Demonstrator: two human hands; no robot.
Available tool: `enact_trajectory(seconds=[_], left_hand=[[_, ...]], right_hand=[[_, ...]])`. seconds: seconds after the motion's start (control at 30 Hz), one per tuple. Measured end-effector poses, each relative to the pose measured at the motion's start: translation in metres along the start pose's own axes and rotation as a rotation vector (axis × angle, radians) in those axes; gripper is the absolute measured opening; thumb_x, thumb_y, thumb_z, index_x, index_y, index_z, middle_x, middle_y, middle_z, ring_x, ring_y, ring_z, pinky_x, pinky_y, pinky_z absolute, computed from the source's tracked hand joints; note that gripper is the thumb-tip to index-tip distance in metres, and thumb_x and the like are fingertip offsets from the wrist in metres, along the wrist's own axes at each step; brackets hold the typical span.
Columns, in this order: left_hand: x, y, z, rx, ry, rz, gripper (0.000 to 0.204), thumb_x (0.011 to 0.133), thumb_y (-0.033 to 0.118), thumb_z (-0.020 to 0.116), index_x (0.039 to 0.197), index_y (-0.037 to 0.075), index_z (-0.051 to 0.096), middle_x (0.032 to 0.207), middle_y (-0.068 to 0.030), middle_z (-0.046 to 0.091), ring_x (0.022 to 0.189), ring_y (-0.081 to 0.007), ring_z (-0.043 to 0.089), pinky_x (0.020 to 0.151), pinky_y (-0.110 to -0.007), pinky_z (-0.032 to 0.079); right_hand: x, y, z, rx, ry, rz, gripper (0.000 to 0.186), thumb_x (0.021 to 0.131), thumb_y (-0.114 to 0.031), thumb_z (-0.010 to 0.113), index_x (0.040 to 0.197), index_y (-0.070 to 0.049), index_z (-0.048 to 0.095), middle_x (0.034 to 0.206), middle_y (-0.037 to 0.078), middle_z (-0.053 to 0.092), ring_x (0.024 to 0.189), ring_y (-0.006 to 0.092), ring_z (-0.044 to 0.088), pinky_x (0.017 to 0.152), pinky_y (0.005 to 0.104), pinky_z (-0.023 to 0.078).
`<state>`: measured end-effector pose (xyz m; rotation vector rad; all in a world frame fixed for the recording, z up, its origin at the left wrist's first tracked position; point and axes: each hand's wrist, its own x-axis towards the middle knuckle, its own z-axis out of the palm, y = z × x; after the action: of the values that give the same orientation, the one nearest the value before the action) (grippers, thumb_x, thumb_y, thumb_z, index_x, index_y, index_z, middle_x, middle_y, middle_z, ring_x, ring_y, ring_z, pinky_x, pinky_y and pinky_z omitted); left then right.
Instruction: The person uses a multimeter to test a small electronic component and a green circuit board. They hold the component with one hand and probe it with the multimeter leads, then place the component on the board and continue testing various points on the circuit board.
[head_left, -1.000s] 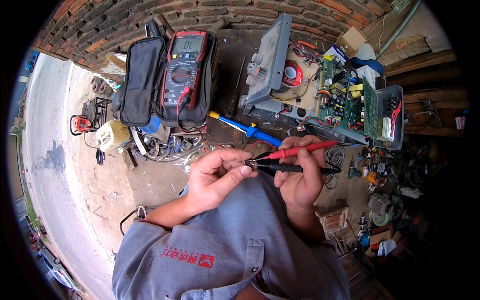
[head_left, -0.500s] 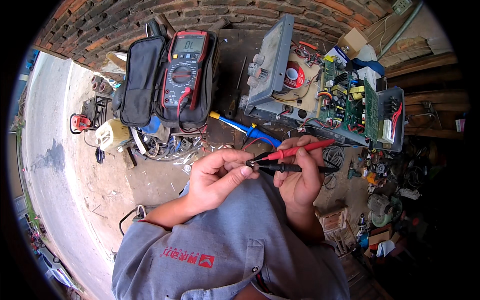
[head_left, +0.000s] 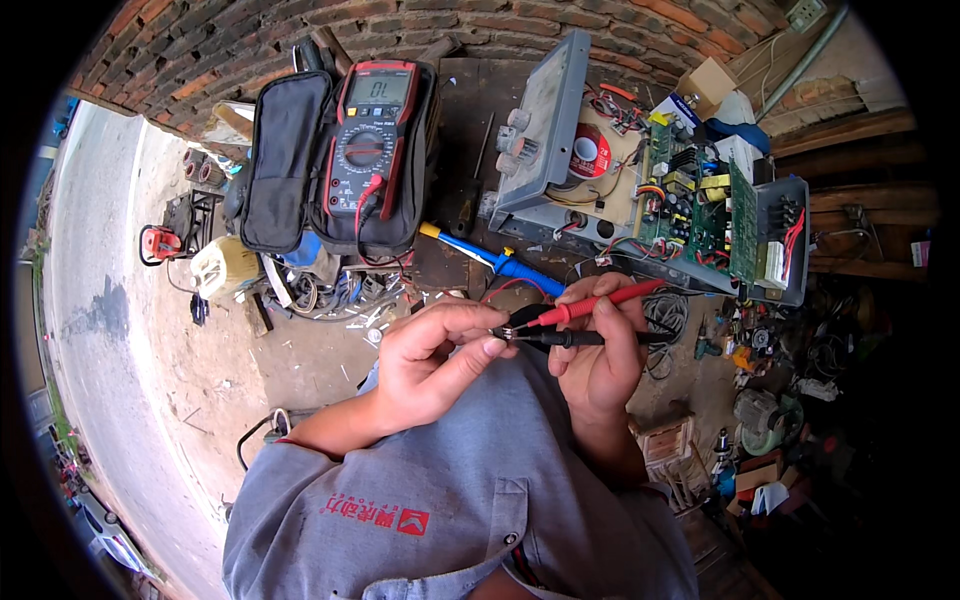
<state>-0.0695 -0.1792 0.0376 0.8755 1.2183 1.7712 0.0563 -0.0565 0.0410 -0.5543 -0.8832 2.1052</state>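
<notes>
Head camera gives me a dark workbench (head_left: 460, 110) against a brick wall (head_left: 500, 28), littered ground (head_left: 250, 375) below and a paved road (head_left: 85, 240) at the left. On the bench I see a red-and-black multimeter (head_left: 366, 142) in its open case (head_left: 285, 165), near an opened grey housing (head_left: 545, 115) with a green circuit board (head_left: 741, 220). Before the grey shirt (head_left: 460, 430), the left hand (head_left: 425, 355) pinches a small dark component (head_left: 502, 333); the right hand (head_left: 605, 350) grasps a red probe (head_left: 595, 304) and black probe (head_left: 572, 338), tips at its legs; I can't confirm contact.
</notes>
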Motion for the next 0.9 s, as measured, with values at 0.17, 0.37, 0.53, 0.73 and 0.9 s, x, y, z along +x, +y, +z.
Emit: enact_trajectory(seconds=[0.17, 0.37, 0.53, 0.73, 0.9], left_hand=[[-0.001, -0.001, 0.001, -0.038, -0.007, -0.003, 0.02, 0.084, -0.009, 0.052, 0.104, -0.009, 0.053, 0.106, -0.0184, 0.055, 0.09, -0.0257, 0.063, 0.079, -0.035, 0.054], [-0.001, -0.004, 0.003, -0.114, 0.013, 0.035, 0.021, 0.086, -0.009, 0.051, 0.107, -0.01, 0.051, 0.104, -0.0211, 0.061, 0.093, -0.025, 0.063, 0.082, -0.032, 0.053], [0.0, -0.003, 0.002, -0.126, 0.002, 0.014, 0.021, 0.086, -0.009, 0.05, 0.107, -0.01, 0.05, 0.105, -0.0223, 0.06, 0.094, -0.0252, 0.063, 0.084, -0.034, 0.053], [0.003, -0.006, 0.003, -0.141, -0.001, 0.022, 0.022, 0.087, -0.008, 0.05, 0.109, -0.009, 0.049, 0.101, -0.0191, 0.061, 0.092, -0.0222, 0.063, 0.08, -0.032, 0.054], [0.008, -0.01, 0.005, -0.135, 0.027, -0.156, 0.021, 0.088, -0.004, 0.051, 0.108, -0.006, 0.05, 0.093, -0.0148, 0.062, 0.083, -0.0184, 0.063, 0.075, -0.03, 0.053]], right_hand=[[-0.001, -0.001, 0.004, -0.015, 0.01, -0.015, 0.016, 0.09, -0.009, 0.036, 0.102, 0.0, 0.04, 0.091, 0.02, 0.054, 0.044, 0.0161, 0.05, 0.034, 0.0237, 0.043], [-0.002, -0.001, 0.005, -0.01, 0.001, -0.007, 0.015, 0.09, -0.009, 0.038, 0.102, 0.0, 0.04, 0.092, 0.021, 0.055, 0.049, 0.0173, 0.054, 0.035, 0.025, 0.045], [-0.002, -0.001, 0.004, 0.021, -0.03, -0.01, 0.015, 0.089, -0.007, 0.041, 0.102, 0.0, 0.04, 0.093, 0.021, 0.056, 0.061, 0.019, 0.06, 0.038, 0.0264, 0.05], [-0.001, -0.002, 0.01, -0.073, 0.02, -0.067, 0.015, 0.089, -0.009, 0.037, 0.101, -0.001, 0.04, 0.09, 0.021, 0.055, 0.044, 0.0178, 0.051, 0.032, 0.0257, 0.042], [-0.006, -0.012, -0.005, -0.001, 0.043, -0.128, 0.015, 0.088, -0.005, 0.041, 0.102, 0.0, 0.039, 0.092, 0.022, 0.055, 0.05, 0.0182, 0.054, 0.038, 0.0297, 0.048]])
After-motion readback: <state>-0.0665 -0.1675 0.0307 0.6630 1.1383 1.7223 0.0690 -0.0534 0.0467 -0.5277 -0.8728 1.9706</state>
